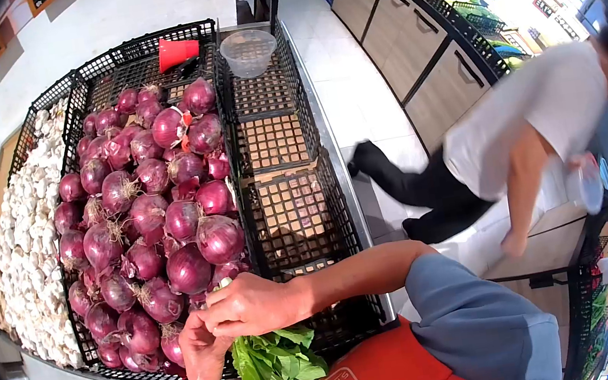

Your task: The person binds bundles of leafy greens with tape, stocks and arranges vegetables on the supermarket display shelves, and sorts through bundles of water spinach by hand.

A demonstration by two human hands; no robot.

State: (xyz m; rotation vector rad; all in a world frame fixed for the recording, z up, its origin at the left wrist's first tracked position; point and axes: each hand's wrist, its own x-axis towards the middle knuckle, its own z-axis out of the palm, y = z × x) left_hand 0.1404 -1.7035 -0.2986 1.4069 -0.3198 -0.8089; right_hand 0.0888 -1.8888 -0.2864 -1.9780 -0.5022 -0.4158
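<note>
Both of my hands meet at the near edge of the onion crate. My right hand (254, 304) is closed round the stem end of a bunch of leafy greens (279, 372), whose leaves hang down in front of the red apron. Against it, on the left, my left hand (202, 340) has its fingers bent at the same stems; what its fingertips hold is hidden. Just beyond the hands, red onions (189, 268) fill a black crate.
White garlic (30, 259) lies left of the onions. A red scoop (177, 53) and a clear plastic bowl (249, 52) sit at the back. Black crates (287, 208) stand on the right. A person (520, 121) in a white shirt strides in the aisle near shelves.
</note>
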